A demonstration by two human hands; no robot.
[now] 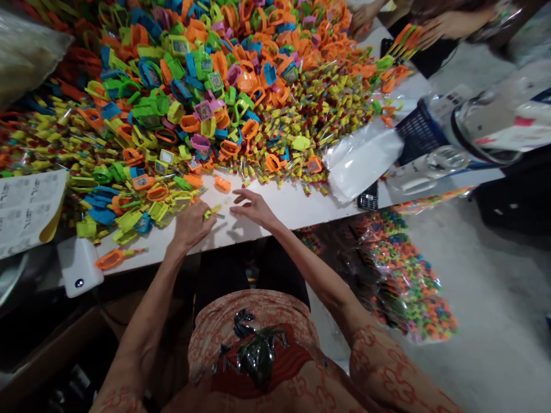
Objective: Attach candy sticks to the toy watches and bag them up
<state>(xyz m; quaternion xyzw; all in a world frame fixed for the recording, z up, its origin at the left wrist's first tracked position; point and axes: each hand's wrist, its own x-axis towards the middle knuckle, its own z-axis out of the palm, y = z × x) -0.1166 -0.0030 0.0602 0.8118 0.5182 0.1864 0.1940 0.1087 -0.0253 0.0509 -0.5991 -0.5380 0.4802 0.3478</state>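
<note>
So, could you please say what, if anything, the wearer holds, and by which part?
The left hand holds a small yellow piece; which part it grips is too small to tell. The right hand appears empty.

A white rectangular device [80,261] sits lower left, a black keypad phone [369,198] right of centre, a blue perforated plastic basket [418,131] upper right.

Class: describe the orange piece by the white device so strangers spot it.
On the white table, find the white device at the front-left edge. Just right lies the orange piece, outside the heap, a slim tube at one end.
</note>
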